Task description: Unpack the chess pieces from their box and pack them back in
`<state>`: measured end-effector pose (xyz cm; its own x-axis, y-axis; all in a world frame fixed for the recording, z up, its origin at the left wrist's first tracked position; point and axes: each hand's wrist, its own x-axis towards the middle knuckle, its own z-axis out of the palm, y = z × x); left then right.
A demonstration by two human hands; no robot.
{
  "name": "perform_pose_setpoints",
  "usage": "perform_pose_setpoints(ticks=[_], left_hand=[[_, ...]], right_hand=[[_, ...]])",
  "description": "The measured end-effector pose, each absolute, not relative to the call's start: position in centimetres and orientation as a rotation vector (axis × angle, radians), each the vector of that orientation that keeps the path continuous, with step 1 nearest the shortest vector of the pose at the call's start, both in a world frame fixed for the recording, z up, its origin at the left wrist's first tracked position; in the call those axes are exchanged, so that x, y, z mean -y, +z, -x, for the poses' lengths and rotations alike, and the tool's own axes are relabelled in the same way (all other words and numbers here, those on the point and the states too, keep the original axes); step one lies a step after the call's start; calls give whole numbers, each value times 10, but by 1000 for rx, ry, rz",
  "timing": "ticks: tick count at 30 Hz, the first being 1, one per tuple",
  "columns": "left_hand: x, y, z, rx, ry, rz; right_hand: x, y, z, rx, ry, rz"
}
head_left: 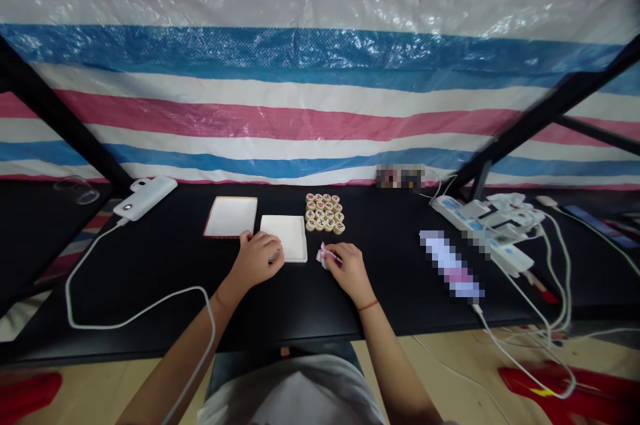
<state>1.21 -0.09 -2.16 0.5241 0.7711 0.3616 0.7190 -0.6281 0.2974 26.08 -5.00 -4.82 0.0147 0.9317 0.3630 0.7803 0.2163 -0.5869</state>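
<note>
A shallow white box tray (287, 232) lies on the black table, and my left hand (257, 258) is curled over its lower left corner. My right hand (350, 268) pinches a small crumpled pink-and-white wrapper (323, 255) just to the right of the tray. Beyond that wrapper, several round xiangqi pieces (325, 213) stand in a tight square of rows, with red and dark characters on top. A box lid (231, 216) with a reddish rim rests inside up, left of the tray. What lies under my left fingers is partly hidden.
A white power bank (145, 198) with a long cable sits at the left; the cable crosses near my left forearm. At the right are a blurred-out phone (450, 265) and a power strip (480, 232) with plugs and cords. Striped sheeting (300, 112) hangs behind the table (165, 265).
</note>
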Motion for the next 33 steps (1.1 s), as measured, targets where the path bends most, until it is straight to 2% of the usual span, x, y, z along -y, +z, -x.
perform_pose_setpoints(ticks=[7,12,23,29,33], left_hand=[[17,-15,-16,-1158,619,-2642],[23,-18,-22,-1080,601,-2617],[9,-35,-13,-1154,1184,-2295],[1,-46,-12,-1179,1197,-2206],[-1,-51,-11,-1173,1110,-2203]], right_hand=[[50,-34,-258,1363,573,1436],[37,-27,-233,1481,674,1280],[22,-16,-195,1863,512,1239],[22,-22,-189,1932,406,1375],[25,-14,-191,2090,185,1442]])
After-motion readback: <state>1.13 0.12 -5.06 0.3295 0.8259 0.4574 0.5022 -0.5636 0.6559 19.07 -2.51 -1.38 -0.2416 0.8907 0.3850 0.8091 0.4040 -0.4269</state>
